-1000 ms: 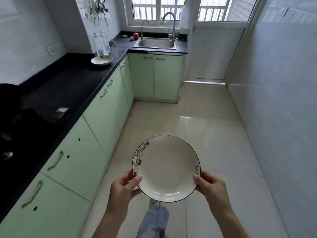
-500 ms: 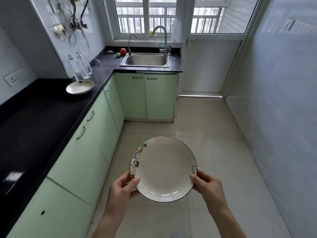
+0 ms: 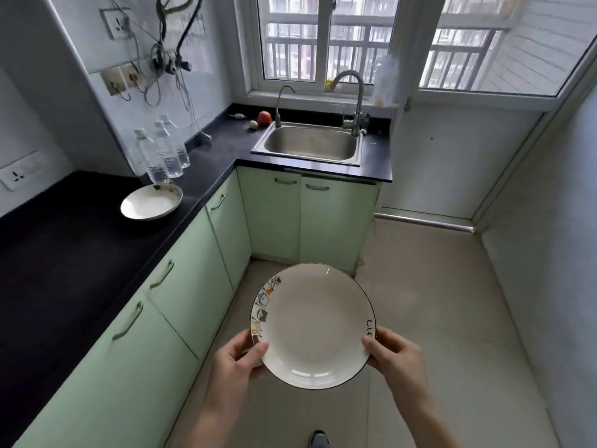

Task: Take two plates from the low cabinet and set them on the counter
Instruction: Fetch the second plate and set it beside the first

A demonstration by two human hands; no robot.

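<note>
The second plate hangs over the floor in front of the sink, well short of it. It is face up and nearly level, just out from the green cabinet doors. The first plate lies on the black counter to the left of the sink, just in front of the water bottles.

The likely trouble is the grip. The glazed plate is held only along its near edge, so the far half carries no support, and a loosened thumb could let it tip forward and drop to the tiles. At set-down, coming in too low would catch the counter's front edge. Placing it too close to the first plate could chip both rims or knock the bottles over.

The left hand pinches the near-left rim, thumb on top beside the printed figures and fingers curled beneath. The right hand pinches the near-right rim in the same way, thumb lying over the edge by the lettering. Neither hand touches anything else.
</note>
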